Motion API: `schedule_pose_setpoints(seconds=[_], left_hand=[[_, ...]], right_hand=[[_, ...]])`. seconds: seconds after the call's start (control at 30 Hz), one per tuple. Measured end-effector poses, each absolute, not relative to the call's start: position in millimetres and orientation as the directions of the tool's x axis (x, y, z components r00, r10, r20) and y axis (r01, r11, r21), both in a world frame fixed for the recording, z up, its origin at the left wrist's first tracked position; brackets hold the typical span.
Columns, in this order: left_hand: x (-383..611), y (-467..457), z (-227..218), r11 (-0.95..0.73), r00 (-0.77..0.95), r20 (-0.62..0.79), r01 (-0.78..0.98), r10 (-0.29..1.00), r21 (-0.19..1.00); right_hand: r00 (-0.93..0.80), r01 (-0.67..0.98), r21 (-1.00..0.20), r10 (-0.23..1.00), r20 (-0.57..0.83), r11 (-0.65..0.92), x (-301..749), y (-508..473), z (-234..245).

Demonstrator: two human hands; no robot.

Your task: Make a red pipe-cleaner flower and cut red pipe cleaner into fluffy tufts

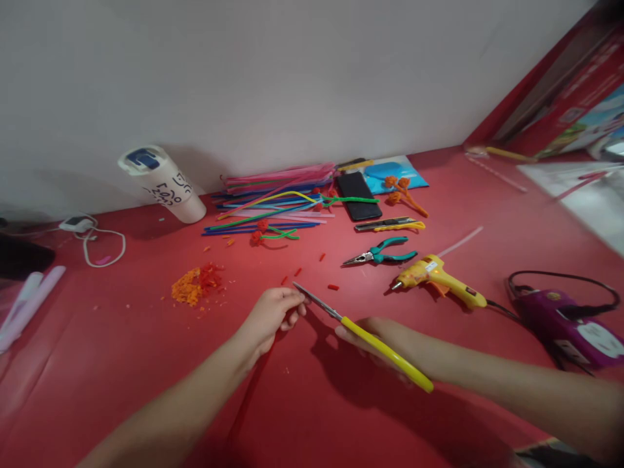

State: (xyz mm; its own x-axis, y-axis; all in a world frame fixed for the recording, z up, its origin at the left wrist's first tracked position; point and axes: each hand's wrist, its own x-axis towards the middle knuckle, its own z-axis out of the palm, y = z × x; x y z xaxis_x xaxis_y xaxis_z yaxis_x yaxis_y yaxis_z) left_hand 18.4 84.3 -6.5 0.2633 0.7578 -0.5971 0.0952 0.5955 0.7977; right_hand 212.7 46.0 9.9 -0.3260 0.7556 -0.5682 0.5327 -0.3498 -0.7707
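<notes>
My right hand (380,335) is closed around yellow-handled scissors (375,344), their blades pointing up and left. The blade tips reach the fingertips of my left hand (280,312). That hand is pinched shut on a thin red pipe cleaner (260,370), which trails down toward the front and barely stands out from the red table. Its upper end is hidden by the fingers. Just beyond the blades lie several short red cut pieces (333,287). A pile of orange and red clippings (195,286) sits to the left of my hands.
Pipe cleaners (273,201) lie at the back near a phone (359,196) and a white tumbler (166,185). Pliers (380,252), a utility knife (390,225) and a yellow glue gun (433,279) are on the right, with a purple power strip (575,325) beyond.
</notes>
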Motion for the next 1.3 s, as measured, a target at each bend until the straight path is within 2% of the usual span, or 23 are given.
schedule_pose_setpoints(seconds=[0.17,0.33,0.47,0.57,0.8,1.0,1.3], left_hand=[[22.8,65.6,1.2,0.568,0.359,-0.574,0.135,0.736,0.812],[26.3,48.1,5.0,0.516,0.422,-0.564,0.234,0.71,0.824],[24.7,41.6,9.7,0.499,0.421,-0.531,0.195,0.735,0.845],[25.0,39.6,11.8,0.499,0.42,-0.523,0.177,0.742,0.849],[31.3,41.5,9.6,0.502,0.297,-0.568,0.274,0.768,0.821],[30.8,44.2,9.0,0.477,0.273,-0.541,0.268,0.795,0.837],[20.1,48.0,11.5,0.482,0.385,-0.554,0.273,0.738,0.833]], right_hand=[[-0.291,0.569,-0.738,0.75,-0.594,-0.364,204.9,50.9,13.2],[-0.347,0.508,-0.82,0.808,-0.476,-0.265,188.0,53.8,19.3],[-0.365,0.504,-0.838,0.827,-0.428,-0.211,184.1,52.5,16.8],[-0.348,0.563,-0.813,0.849,-0.397,-0.15,185.3,51.4,9.2],[-0.345,0.728,-0.685,0.884,-0.315,0.04,185.0,51.3,1.4],[-0.399,0.781,-0.6,0.877,-0.268,0.173,184.2,55.8,8.1],[-0.359,0.756,-0.649,0.881,-0.307,0.082,187.3,67.0,10.1]])
